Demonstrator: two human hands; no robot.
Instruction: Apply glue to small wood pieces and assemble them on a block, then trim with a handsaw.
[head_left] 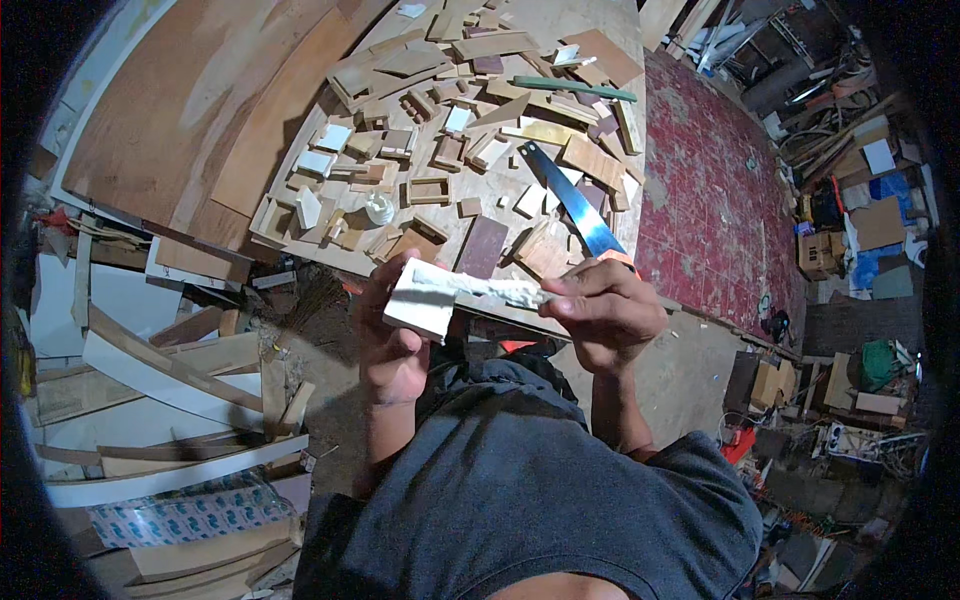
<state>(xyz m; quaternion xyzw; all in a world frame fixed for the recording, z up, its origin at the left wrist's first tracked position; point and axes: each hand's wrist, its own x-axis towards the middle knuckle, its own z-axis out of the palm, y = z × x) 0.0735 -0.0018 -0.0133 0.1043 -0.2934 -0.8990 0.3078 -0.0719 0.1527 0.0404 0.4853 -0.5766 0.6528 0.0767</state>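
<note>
Head view: upright left hand (382, 345) clasps a white block (420, 301); inward-turned right hand (615, 312) pinches a white-coated stick (512, 291).

We see a pale wooden bench (597, 22) far centre, a scuffed red surface (715, 200) right of it, and grey floor (690, 368) nearer.

Left hand (386, 352) gripping block (420, 301), handsaw (573, 204) beyond

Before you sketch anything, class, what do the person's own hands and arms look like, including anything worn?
The left hand and right hand are bare, without gloves; no watch or ring shows. The forearms are uncovered. The shirt is dark grey, its short right sleeve ending near the elbow.
</note>
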